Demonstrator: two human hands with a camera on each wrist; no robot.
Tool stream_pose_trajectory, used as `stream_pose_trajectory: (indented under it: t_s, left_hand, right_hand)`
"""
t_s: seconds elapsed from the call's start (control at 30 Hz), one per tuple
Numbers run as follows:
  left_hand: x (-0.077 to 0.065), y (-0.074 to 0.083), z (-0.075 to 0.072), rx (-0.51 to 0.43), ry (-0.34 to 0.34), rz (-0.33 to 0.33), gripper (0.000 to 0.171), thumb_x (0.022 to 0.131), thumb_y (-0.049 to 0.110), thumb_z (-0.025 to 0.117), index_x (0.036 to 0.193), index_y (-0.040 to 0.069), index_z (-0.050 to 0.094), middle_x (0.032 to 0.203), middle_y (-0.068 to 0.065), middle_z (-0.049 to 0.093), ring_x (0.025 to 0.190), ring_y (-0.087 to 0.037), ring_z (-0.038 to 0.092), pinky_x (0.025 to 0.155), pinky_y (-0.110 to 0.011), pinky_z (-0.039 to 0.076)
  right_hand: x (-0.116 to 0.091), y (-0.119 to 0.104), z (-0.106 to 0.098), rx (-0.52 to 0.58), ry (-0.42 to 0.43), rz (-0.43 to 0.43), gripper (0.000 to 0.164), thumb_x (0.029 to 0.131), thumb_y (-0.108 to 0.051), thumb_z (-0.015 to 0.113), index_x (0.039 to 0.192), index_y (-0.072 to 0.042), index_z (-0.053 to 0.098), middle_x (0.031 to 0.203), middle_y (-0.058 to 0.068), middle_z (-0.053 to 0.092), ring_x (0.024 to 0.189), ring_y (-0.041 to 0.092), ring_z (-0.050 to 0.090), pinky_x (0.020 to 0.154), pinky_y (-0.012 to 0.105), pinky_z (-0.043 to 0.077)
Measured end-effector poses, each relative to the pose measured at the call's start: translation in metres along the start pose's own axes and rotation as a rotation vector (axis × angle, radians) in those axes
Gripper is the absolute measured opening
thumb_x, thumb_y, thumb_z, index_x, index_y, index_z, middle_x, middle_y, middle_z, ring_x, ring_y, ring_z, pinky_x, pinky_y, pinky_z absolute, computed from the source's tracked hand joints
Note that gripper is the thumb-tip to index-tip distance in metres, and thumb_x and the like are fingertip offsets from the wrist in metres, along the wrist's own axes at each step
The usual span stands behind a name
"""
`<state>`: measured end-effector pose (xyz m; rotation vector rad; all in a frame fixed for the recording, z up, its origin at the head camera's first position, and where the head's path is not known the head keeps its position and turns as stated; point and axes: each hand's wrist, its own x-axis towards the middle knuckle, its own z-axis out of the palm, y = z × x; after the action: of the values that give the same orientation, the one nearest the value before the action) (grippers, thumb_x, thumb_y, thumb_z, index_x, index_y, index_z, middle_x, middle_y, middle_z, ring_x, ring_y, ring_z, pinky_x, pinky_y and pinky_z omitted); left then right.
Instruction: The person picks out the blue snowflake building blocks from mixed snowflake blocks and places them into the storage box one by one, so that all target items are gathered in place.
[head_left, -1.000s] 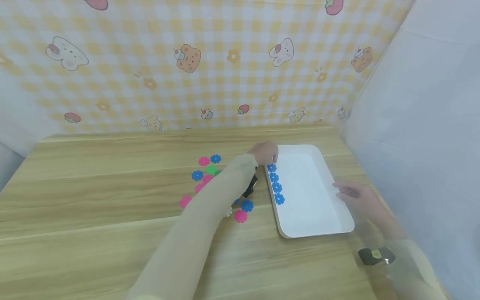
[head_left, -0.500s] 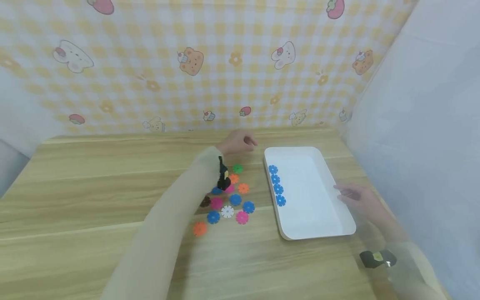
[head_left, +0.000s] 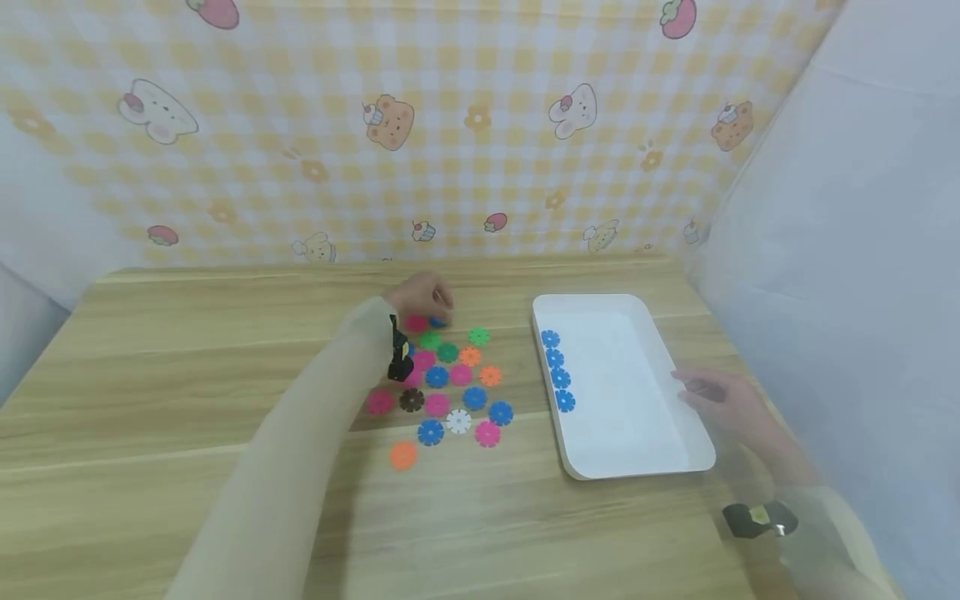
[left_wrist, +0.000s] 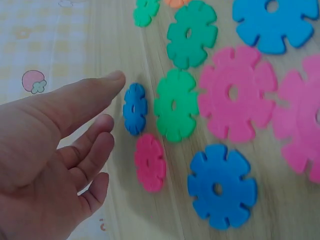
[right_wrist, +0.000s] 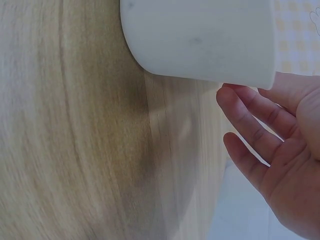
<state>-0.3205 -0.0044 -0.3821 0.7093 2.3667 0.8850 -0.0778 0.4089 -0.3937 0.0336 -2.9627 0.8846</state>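
Note:
My left hand (head_left: 422, 298) hovers over the far edge of a spread of flower-shaped plastic discs. In the left wrist view its fingers (left_wrist: 95, 97) reach toward a small-looking blue disc (left_wrist: 135, 109), with a gap between and nothing held. A pink disc (left_wrist: 150, 162) and a green disc (left_wrist: 176, 105) lie beside that blue one. My right hand (head_left: 731, 404) pinches the right rim of a white tray (head_left: 637, 467), its fingers (right_wrist: 245, 112) against the outer wall and the thumb partly hidden behind the rim. Several blue discs (head_left: 559, 378) line the tray's left side.
Pink, orange, green, brown and white discs (head_left: 459, 421) lie on the wooden table (head_left: 225, 350) left of the tray. A checked curtain (head_left: 465, 167) stands behind the table, and a white cloth wall (head_left: 840, 250) rises close on the right.
My left hand has moved left from the tray's far left corner to the far edge of the loose discs. My right hand stays at the tray's rim.

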Motion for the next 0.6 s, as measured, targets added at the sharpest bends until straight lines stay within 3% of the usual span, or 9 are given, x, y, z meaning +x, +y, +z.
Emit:
stream_pose_trajectory:
  t_s: [0.17,0.33,0.6]
  left_hand:
    - [-0.0048,-0.0028,-0.0018,0.031,-0.041,-0.047,0.038,0.078,0.004,0.069,0.113,-0.005,0.056,0.118,-0.02,0.052,0.11,-0.032,0.048,0.092,-0.041,0.042]
    - [-0.0047,-0.0058,-0.0016,0.019,-0.039,-0.082,0.034,0.078,0.002,0.069,0.11,-0.003,0.056,0.118,-0.019,0.051,0.111,-0.032,0.046,0.092,-0.041,0.042]
    - [-0.0031,-0.0074,0.002,0.05,-0.015,-0.02,0.033,0.077,-0.002,0.068,0.108,-0.002,0.054,0.114,-0.019,0.052,0.107,-0.031,0.048,0.088,-0.038,0.044]
  right_hand:
    - [0.0002,0.0004,-0.0002,-0.008,0.005,-0.003,0.033,0.087,-0.015,0.062,0.118,-0.002,0.06,0.101,0.019,0.064,0.09,0.033,0.06,0.071,0.021,0.047]
    - [0.0001,0.0001,-0.0006,-0.005,0.006,-0.005,0.033,0.087,-0.014,0.062,0.117,-0.002,0.06,0.102,0.019,0.064,0.091,0.033,0.06,0.071,0.02,0.046]
    - [0.0001,0.0,0.0,0.002,0.001,0.002,0.032,0.088,-0.012,0.061,0.117,0.0,0.059,0.104,0.022,0.062,0.092,0.036,0.059,0.072,0.021,0.047]
